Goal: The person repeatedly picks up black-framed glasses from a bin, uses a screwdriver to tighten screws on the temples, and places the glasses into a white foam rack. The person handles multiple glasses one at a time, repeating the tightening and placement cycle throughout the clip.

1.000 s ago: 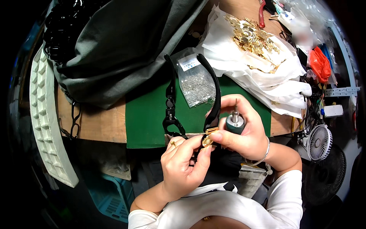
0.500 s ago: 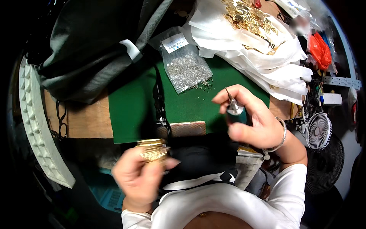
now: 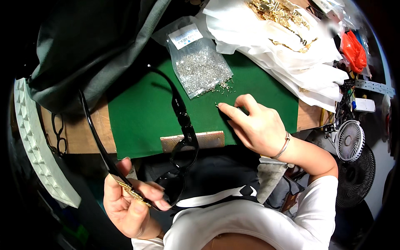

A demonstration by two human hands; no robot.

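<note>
My left hand [image 3: 131, 204], at the lower left, is closed on black glasses [image 3: 177, 100]. One long temple runs up and to the left from the fingers, and the other reaches over the green mat [image 3: 141, 129]. A gold ornament [image 3: 132, 192] lies along the held temple, by the thumb. My right hand [image 3: 258, 127] rests palm down on the mat with curled fingers. Its index fingertip touches a tiny metal screw [image 3: 216, 105]. The palm is hidden, and the screwdriver is out of sight. A clear bag of small screws [image 3: 200, 68] lies beyond, with several spilled at its mouth.
White wrapping sheets [image 3: 258, 62] hold gold parts [image 3: 283, 16] at the back right. A dark bag [image 3: 83, 50] bulks at the back left. A textured strip [image 3: 212, 139] lies at the mat's near edge. Fans [image 3: 350, 139] stand at the right.
The glasses have swung open into view in my left hand, which moved left and down. My right hand has turned palm down onto the mat; the screwdriver it held no longer shows.
</note>
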